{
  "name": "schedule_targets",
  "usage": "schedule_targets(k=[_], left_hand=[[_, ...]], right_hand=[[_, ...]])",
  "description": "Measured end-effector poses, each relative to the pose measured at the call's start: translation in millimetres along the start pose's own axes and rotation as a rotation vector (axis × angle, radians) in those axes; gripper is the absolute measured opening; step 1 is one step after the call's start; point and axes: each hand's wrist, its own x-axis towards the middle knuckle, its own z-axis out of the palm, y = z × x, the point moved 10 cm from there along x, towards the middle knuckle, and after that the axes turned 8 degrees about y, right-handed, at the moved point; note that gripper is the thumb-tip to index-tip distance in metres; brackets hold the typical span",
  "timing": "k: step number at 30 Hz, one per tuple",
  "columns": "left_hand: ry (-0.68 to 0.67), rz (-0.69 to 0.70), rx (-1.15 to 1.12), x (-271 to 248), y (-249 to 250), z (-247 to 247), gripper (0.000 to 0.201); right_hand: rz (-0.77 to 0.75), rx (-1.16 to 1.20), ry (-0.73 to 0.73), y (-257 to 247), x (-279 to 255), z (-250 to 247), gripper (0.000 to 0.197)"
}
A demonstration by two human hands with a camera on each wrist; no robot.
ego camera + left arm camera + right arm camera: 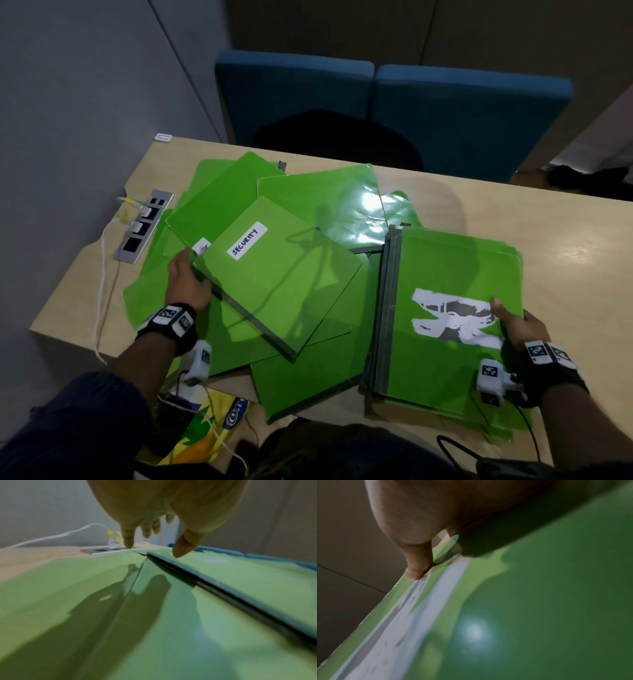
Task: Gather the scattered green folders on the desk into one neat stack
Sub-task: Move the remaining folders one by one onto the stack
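Where the desk (565, 222) nears its right edge, the stack (452, 274) lies, right hand (513, 325) gripping its right edge, thumb (418, 561) on top. Left hand (186, 281), fingers (127, 539) loosely spread, touches the SECURITY folder (281, 274) at its left edge; loose folders (318, 202) overlap toward the far-left corner.

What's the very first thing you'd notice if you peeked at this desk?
Bright green folders everywhere! A messy heap covers the left and middle of the desk, topped by the SECURITY folder, which the left hand reaches for. On the right, the right hand holds a tidier stack whose top folder has a torn white label.
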Motion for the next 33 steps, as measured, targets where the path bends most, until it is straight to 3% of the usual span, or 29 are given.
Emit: schedule_targets(k=[4,8,10,13,19,26,30,33], left_hand=[[-0.071,-0.332,0.163,15,-38,11,0.096],[-0.075,-0.296,0.463,19,-43,18,0.092],[0.000,-0.313,0.454,22,-41,15,0.088],[0.003,-0.330,0.430,31,-36,13,0.078],[-0.100,-0.325,0.516,46,-26,24,0.120],[-0.060,-0.346,0.323,49,-29,36,0.083],[-0.036,-0.379,0.204,43,-26,29,0.072],[0.060,-0.352,0.141,47,-12,8,0.067]], right_hand=[[0.048,0.003,-0.012,5,-5,0,0.072],[0.063,0.000,-0.004,11,2,0,0.084],[0.053,0.013,-0.003,8,1,1,0.076],[0.053,0.034,-0.002,6,1,2,0.066],[0.014,0.038,0.019,0,1,2,0.059],[-0.004,0.013,0.014,-5,-3,2,0.060],[-0.008,0.020,0.028,-8,-6,1,0.057],[0.008,0.043,0.029,-7,-7,1,0.058]])
